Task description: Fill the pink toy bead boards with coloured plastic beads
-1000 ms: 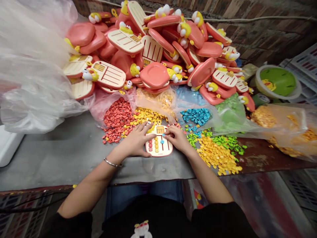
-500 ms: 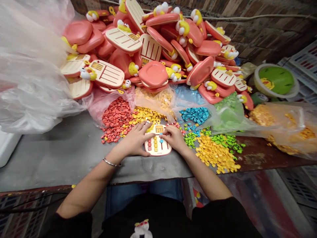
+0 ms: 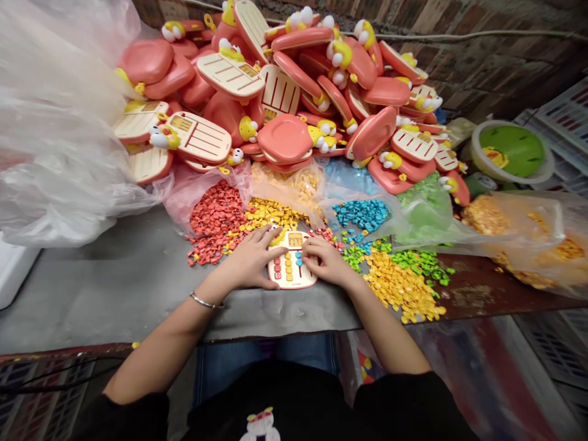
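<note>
That little cream-and-coral toy panel (image 3: 292, 277) lies flat on the grey tabletop (image 3: 138, 294), with rows of tiny red, yellow and blue buttons (image 3: 289, 267) set in it.

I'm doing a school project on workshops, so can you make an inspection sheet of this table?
Surface: grey table top, with a worn brown part on the right.
Job's things: cream and coral toy board with coloured buttons set in it.
Clutter: heap of coral toy cases, loose coral buttons, yellow buttons, blue buttons.
Hands: left hand lies flat on the board; right hand has curled fingers on it.
Cables: black cable at lower left; pale cable along the wall.
Surroundings: brick wall, plastic crates.
</note>
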{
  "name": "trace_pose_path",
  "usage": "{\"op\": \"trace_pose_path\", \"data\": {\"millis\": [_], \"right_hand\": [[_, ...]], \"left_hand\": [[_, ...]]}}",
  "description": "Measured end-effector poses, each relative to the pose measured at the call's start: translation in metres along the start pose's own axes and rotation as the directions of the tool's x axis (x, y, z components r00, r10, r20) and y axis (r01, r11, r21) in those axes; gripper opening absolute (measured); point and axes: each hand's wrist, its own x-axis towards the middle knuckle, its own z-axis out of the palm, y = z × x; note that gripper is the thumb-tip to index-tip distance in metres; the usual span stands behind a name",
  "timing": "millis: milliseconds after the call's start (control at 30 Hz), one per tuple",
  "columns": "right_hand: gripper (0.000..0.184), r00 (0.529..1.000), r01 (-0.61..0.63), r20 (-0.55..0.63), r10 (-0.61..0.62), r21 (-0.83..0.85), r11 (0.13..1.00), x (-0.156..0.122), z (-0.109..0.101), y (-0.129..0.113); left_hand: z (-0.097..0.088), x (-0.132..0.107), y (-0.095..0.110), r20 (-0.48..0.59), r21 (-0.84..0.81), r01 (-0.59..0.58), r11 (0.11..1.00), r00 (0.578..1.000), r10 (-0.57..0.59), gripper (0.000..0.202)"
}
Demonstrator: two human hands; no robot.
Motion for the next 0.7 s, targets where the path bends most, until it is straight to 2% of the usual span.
{"op": "trace_pose_path", "data": {"millis": [100,267,567,633,700], "right_hand": [[0.007,0.999,0.013,-0.036,-0.013,0.01,1.0,-0.002,0.0,-0.001],[0.03,0.996,0.072,0.064,-0.07,-0.042,0.997,-0.004,-0.004,-0.002],[0.086,0.983,0.108,0.175,-0.052,-0.328,0.938,-0.007,0.002,-0.013],[0.089,0.983,0.117,0.176,-0.051,-0.391,0.913,-0.008,0.006,-0.014],[0.081,0.981,0.14,0.184,-0.065,-0.433,0.891,-0.01,0.01,-0.015]], "left_hand": [[-0.001,0.0,0.001,-0.002,0.003,-0.001,1.0,1.0,0.001,0.079],[-0.003,0.001,0.002,-0.001,0.013,-0.004,1.0,1.0,0.004,0.077],[-0.002,0.001,0.001,-0.007,-0.01,0.0,1.0,1.0,0.0,0.077],[-0.002,0.001,0.001,-0.002,-0.01,0.001,1.0,1.0,-0.001,0.078],[-0.002,0.001,0.001,-0.003,-0.003,0.001,1.0,1.0,-0.001,0.078]]}}
